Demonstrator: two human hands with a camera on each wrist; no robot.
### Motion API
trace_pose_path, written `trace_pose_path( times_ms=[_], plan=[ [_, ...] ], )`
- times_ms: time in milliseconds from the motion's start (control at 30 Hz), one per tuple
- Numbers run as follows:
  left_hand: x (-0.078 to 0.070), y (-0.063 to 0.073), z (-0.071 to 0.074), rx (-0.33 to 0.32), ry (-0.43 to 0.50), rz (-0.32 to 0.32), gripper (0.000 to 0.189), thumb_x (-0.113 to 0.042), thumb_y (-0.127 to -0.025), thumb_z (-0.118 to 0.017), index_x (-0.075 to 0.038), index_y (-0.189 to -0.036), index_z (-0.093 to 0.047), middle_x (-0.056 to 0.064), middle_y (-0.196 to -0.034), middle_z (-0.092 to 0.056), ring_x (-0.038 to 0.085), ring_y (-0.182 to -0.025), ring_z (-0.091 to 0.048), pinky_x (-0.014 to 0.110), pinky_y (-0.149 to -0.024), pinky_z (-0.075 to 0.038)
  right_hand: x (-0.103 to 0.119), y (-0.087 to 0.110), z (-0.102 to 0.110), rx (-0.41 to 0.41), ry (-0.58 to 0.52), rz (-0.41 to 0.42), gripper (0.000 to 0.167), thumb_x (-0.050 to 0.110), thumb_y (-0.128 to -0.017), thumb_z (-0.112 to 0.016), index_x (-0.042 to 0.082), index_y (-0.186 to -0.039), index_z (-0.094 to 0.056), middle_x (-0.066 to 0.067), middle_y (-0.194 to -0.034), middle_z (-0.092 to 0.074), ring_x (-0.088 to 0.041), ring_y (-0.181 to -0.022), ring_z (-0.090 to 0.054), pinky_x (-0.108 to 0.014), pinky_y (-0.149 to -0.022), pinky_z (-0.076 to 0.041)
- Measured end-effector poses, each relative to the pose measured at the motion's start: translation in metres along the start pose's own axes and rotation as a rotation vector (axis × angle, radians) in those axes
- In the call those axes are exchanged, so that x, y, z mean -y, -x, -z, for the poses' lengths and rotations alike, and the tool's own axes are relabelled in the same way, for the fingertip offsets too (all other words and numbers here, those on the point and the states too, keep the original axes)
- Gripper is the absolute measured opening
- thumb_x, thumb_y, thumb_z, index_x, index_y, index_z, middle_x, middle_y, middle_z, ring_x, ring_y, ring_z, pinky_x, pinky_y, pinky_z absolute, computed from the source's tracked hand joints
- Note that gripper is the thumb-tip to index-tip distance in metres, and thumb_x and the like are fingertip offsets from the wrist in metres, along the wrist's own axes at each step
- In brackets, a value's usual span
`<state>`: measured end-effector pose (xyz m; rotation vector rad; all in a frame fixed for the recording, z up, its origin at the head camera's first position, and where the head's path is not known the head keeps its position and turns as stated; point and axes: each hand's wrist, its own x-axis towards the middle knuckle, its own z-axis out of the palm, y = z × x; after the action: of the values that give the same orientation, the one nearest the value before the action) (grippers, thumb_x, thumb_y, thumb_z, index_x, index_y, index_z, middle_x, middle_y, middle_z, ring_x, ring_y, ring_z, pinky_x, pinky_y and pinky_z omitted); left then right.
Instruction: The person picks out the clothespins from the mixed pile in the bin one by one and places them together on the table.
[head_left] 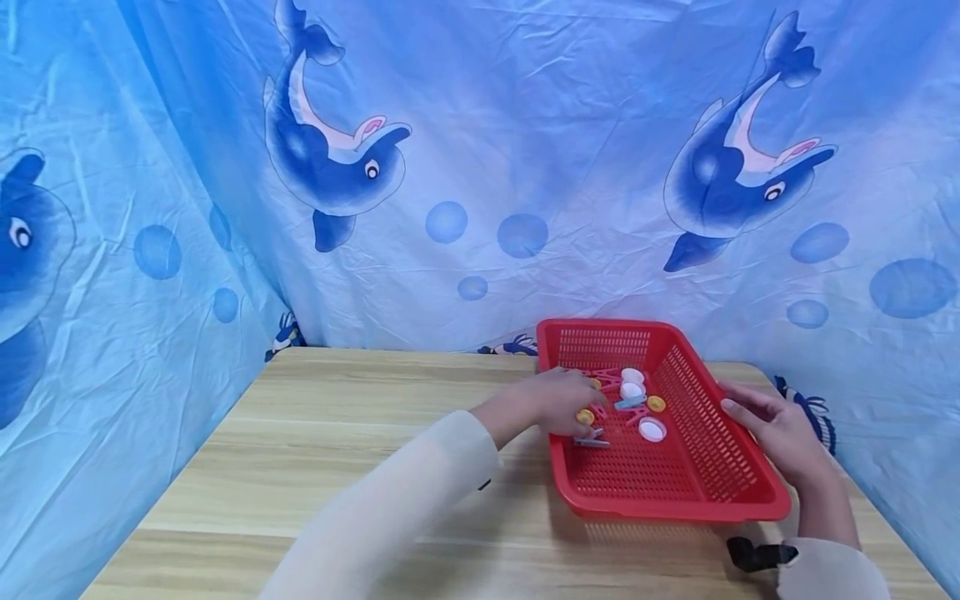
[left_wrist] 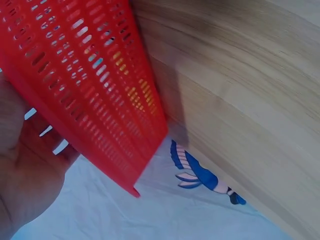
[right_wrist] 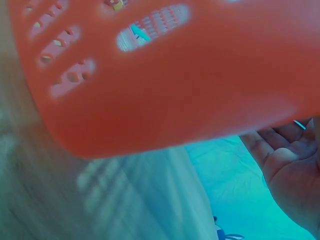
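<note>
A red plastic basket (head_left: 660, 508) with slotted walls holds pink clothespins (head_left: 633, 417), a light blue clothespin (head_left: 631, 402), a grey clothespin (head_left: 592, 442), white caps (head_left: 652, 430) and small yellow caps (head_left: 656, 404). My left hand (head_left: 551, 402) reaches over the left rim, its fingers spread among the small things and partly covering them. In the left wrist view, gaps show between those fingers behind the rim. On the right side, my right hand (head_left: 776, 433) holds the basket's rim, thumb on top and fingers outside. The right wrist view shows its palm beside the red wall.
The wooden table (head_left: 360, 392) extends to the left of the basket. A blue cloth with dolphins (head_left: 337, 158) hangs behind and along both sides. Near the right cuff is a black strap (head_left: 761, 554).
</note>
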<state>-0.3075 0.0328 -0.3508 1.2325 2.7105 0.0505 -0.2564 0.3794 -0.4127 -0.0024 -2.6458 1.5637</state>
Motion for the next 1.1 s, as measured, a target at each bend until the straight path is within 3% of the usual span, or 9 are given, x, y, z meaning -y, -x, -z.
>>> trace_pose_path(
  times_ms=[133,233,367,533,867,1100],
  plan=[
    [-0.006,-0.011,0.000,0.050,0.029,0.035,0.058,-0.036,-0.083,-0.086,-0.034,-0.137,-0.066,-0.010,-0.131,-0.063,0.009,-0.121,-0.055,0.040,-0.112,-0.044,-0.001,0.001,-0.001,0.003,-0.069,-0.033,0.077,0.051,-0.096,-0.065,0.017,-0.159,-0.038,0.010,-0.120,-0.064,-0.018,-0.092,-0.075,-0.043,-0.076,-0.062],
    [-0.011,-0.019,0.002,0.101,0.059,0.080,0.058,-0.030,-0.079,-0.090,-0.035,-0.133,-0.068,-0.011,-0.118,-0.065,0.006,-0.104,-0.058,0.033,-0.101,-0.052,-0.001,0.002,-0.001,0.010,-0.093,-0.045,0.076,0.051,-0.097,-0.065,0.019,-0.160,-0.037,0.020,-0.112,-0.063,-0.019,-0.092,-0.075,-0.044,-0.076,-0.062],
    [-0.017,-0.028,0.003,0.156,0.128,0.146,0.057,-0.024,-0.074,-0.093,-0.035,-0.125,-0.071,-0.012,-0.103,-0.064,0.007,-0.089,-0.060,0.029,-0.085,-0.059,-0.001,0.004,0.000,0.009,-0.107,-0.053,0.076,0.053,-0.097,-0.064,0.020,-0.160,-0.037,0.022,-0.108,-0.064,-0.021,-0.092,-0.075,-0.045,-0.077,-0.061],
    [-0.020,-0.033,0.003,0.186,0.192,0.230,0.055,-0.018,-0.069,-0.096,-0.034,-0.117,-0.073,-0.010,-0.097,-0.062,0.009,-0.089,-0.061,0.030,-0.076,-0.061,-0.001,0.004,0.000,0.012,-0.114,-0.048,0.076,0.053,-0.097,-0.063,0.021,-0.160,-0.037,0.024,-0.108,-0.064,-0.021,-0.093,-0.075,-0.045,-0.077,-0.061],
    [-0.024,-0.041,-0.002,0.183,0.205,0.290,0.049,-0.017,-0.067,-0.097,-0.029,-0.104,-0.069,-0.008,-0.096,-0.061,0.010,-0.086,-0.061,0.030,-0.072,-0.061,-0.003,0.003,-0.001,0.004,-0.110,-0.036,0.075,0.052,-0.098,-0.063,0.019,-0.160,-0.037,0.024,-0.108,-0.065,-0.021,-0.092,-0.076,-0.045,-0.076,-0.061],
    [-0.024,-0.046,-0.008,0.203,0.213,0.252,0.037,-0.015,-0.071,-0.093,-0.024,-0.097,-0.069,-0.007,-0.090,-0.065,0.009,-0.080,-0.064,0.026,-0.068,-0.060,-0.003,0.002,-0.002,0.000,-0.103,-0.056,0.078,0.055,-0.096,-0.063,0.019,-0.160,-0.037,0.023,-0.108,-0.064,-0.020,-0.092,-0.075,-0.045,-0.076,-0.062]
  ],
)
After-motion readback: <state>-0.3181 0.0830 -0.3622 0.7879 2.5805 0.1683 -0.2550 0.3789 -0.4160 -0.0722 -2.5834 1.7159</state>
